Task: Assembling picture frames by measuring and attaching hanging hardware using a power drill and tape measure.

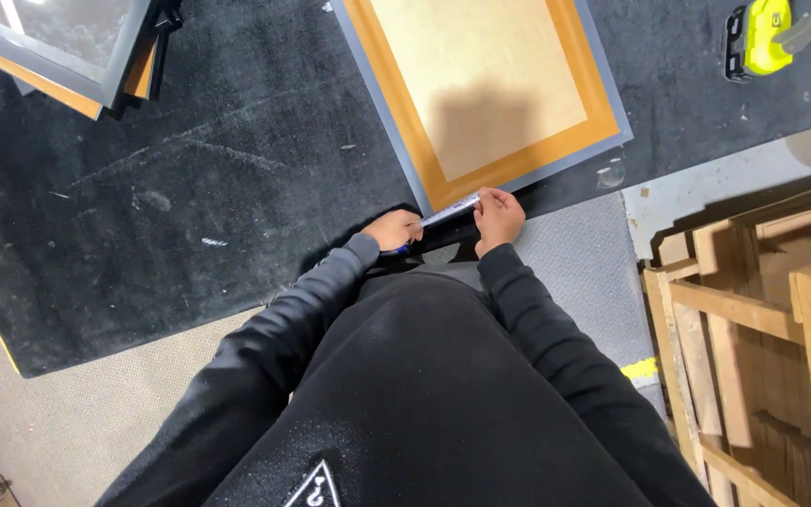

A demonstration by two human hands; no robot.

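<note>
From the head camera, your left hand [392, 229] is curled shut around one end of a slim pen-like tool [447, 212] with a blue tip, and your right hand [497, 214] pinches the other, pale end between fingertips. The tool lies across the gap between both hands, right at the near edge of the dark-covered table [190, 197], just touching the near corner of the grey-rimmed frame [490, 89] with its tan backing board. The tool looks light, stiff and smooth, so grip it near its middle for control. The frame seems flat and rigid; take it by its rim. More frames [58, 42] sit at the table's far left corner, a yellow power tool [767, 36] at the far right.
</note>
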